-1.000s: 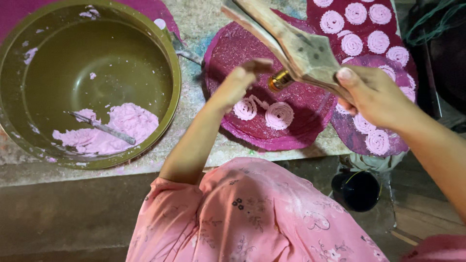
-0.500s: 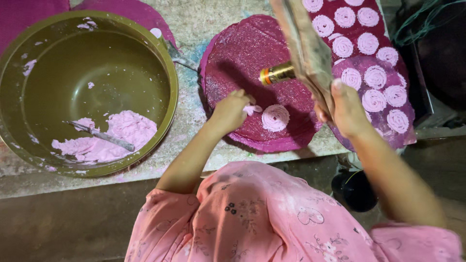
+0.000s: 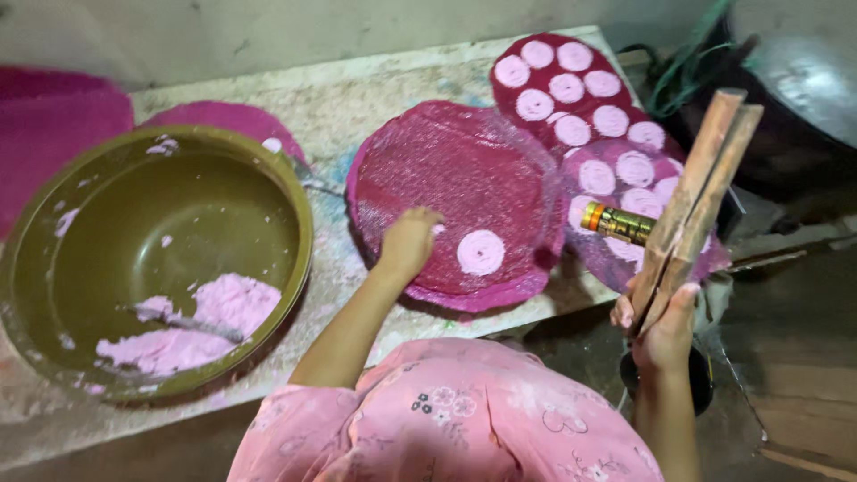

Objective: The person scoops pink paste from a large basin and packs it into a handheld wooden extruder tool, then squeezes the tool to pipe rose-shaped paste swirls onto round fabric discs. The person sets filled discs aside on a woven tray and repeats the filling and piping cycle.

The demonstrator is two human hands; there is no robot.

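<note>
On the round, bumpy magenta mat, the left hand (fingers curled) touches beside a pink dough spiral; the right hand grips a hinged wooden press

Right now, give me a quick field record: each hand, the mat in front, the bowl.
left hand: fingers resting on the magenta mat, beside a pink spiral disc
right hand: gripping a wooden press with a brass tube, raised off the counter
filled mats: many pink discs
bowl: olive, pink dough and a spoon inside
</note>
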